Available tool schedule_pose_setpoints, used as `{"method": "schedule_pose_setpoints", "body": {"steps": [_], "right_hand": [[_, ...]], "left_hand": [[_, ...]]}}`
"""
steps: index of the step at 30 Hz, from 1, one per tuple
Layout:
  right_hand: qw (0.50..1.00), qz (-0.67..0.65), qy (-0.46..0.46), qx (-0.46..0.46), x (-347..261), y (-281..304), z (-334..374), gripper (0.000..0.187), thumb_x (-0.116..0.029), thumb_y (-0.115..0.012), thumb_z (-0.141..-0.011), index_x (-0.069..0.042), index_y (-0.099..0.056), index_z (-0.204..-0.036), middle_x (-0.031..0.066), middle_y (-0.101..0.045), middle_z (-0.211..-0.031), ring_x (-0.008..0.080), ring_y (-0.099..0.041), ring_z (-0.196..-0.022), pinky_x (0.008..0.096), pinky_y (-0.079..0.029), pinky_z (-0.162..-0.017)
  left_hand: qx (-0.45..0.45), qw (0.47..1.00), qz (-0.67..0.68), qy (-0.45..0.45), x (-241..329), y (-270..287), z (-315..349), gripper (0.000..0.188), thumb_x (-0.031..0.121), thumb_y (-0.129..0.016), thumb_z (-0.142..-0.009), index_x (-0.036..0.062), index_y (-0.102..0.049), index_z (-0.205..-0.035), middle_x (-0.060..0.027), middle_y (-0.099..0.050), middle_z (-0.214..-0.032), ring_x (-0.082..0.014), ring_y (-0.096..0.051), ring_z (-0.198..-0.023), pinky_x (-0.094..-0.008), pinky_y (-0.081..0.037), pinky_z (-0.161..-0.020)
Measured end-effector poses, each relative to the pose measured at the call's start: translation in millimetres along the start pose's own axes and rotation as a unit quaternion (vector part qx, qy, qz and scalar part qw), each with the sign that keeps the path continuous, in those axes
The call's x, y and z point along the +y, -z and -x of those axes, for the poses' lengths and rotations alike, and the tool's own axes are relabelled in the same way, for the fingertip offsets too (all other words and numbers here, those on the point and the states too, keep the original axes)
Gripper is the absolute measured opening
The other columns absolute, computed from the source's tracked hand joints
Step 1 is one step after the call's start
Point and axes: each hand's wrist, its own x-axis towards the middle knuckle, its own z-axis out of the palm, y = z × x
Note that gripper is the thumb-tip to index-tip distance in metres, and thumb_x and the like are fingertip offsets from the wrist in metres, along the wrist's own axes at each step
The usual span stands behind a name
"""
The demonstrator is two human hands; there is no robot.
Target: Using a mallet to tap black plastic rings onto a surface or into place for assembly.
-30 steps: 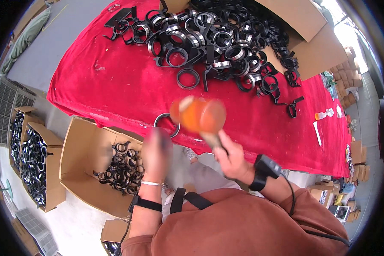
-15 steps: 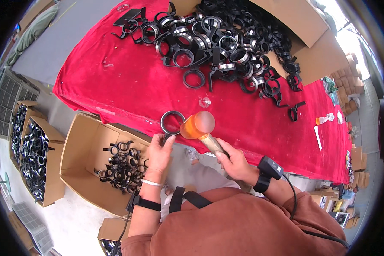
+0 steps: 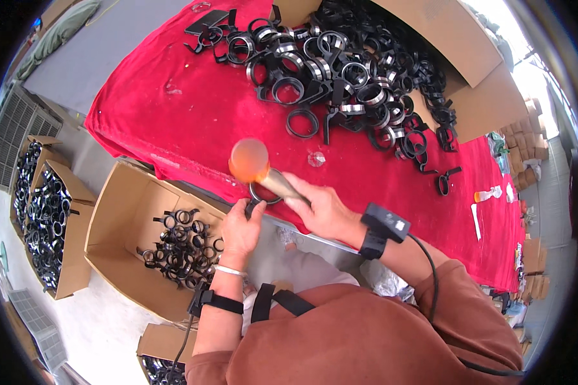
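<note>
At the near edge of the red-covered table, my left hand is closed on the tab of a black ring clamp. My right hand wraps round the handle of a mallet with a translucent orange head. The mallet head is above and beyond the ring, slightly blurred, and its handle passes over part of the ring. Further back on the cloth lies a large heap of similar black ring clamps, many with silvery metal bands.
An open cardboard box below the table's left edge holds several ring clamps. Fuller boxes stand further left. A large carton lies behind the heap. An orange-ended object and a white strip lie at the right.
My right hand has swung the mallet leftward, so its head is now over the far left side of the ring. My left hand stays nearly in place, and the view has shifted slightly.
</note>
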Motion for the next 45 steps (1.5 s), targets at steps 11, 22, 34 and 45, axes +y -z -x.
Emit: {"method": "schedule_pose_setpoints", "body": {"steps": [11,22,34,45], "right_hand": [[0.976,-0.128,-0.172,0.036,24.7,2.3,-3.8,0.046,-0.017,-0.050,-0.091,-0.003,-0.040,-0.133,0.0246,-0.061,-0.103,0.0360,-0.063,-0.095,0.0396,-0.049,-0.079],[0.936,-0.243,-0.238,0.087,28.8,1.1,29.8,0.045,-0.014,-0.051,-0.092,-0.006,-0.041,-0.135,0.0037,-0.056,-0.074,0.0089,-0.052,-0.060,0.0259,-0.047,-0.058],[0.949,-0.209,-0.219,0.088,11.8,-14.5,96.9,0.047,-0.016,-0.052,-0.091,-0.005,-0.039,-0.135,0.0176,-0.061,-0.106,0.0190,-0.060,-0.096,0.0319,-0.046,-0.083],[0.891,-0.305,-0.281,0.186,75.2,18.0,140.9,0.046,-0.015,-0.047,-0.094,-0.008,-0.037,-0.138,-0.0003,-0.050,-0.066,0.0055,-0.047,-0.054,0.0224,-0.043,-0.050]], "left_hand": [[0.002,0.999,0.035,-0.034,-3.7,-4.8,-5.4,0.041,0.040,-0.059,-0.083,0.0011,-0.059,-0.096,-0.0188,-0.063,-0.084,-0.0349,-0.061,-0.080,-0.0402,-0.046,-0.073],[-0.005,0.995,0.066,-0.070,-12.6,-7.4,-2.8,0.036,0.034,-0.057,-0.087,-0.0014,-0.056,-0.095,-0.0202,-0.062,-0.081,-0.0340,-0.061,-0.076,-0.0394,-0.047,-0.070],[-0.014,0.994,0.051,-0.095,-8.1,-0.5,0.1,0.035,0.031,-0.056,-0.088,-0.0036,-0.053,-0.096,-0.0261,-0.061,-0.087,-0.0418,-0.059,-0.084,-0.0434,-0.046,-0.073],[0.038,0.997,0.057,0.039,-162.1,122.1,71.1,0.029,0.017,-0.054,-0.088,-0.0037,-0.054,-0.109,-0.0126,-0.061,-0.090,-0.0190,-0.055,-0.075,-0.0332,-0.046,-0.070]]}}
